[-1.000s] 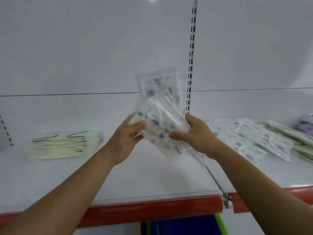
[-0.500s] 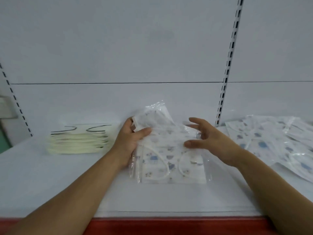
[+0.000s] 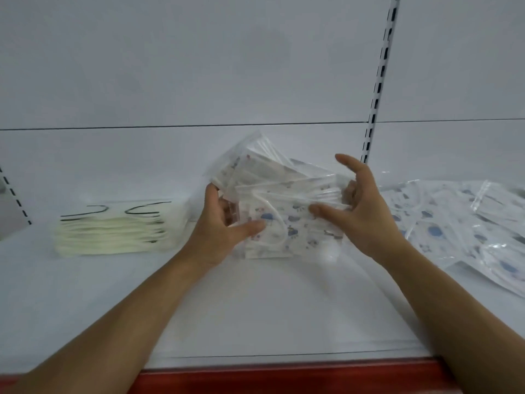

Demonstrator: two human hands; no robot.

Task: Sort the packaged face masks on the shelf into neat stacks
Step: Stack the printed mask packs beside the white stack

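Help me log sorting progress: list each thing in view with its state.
Bundle: printed packs, fanned unevenly, held at both ends.
Left hand: grips the bundle's left end, thumb on front.
Right hand: pinches the bundle's right end, forefinger raised.
Cream stack: neat, flat on the shelf, left.
Loose packs: printed, scattered and overlapping, right.

Mask pkgs [image 3: 295, 223] glossy clear plastic; shelf [image 3: 255, 308] smooth matt.

A white slotted upright [image 3: 380, 81] climbs the back panel [image 3: 199, 66] just above and right of the fingers [image 3: 349, 164], and a second upright [image 3: 17, 200] stands far to their left. A thin dark seam [image 3: 170, 125] crosses the panel above them. A red edge strip [image 3: 284, 376] runs well below them.
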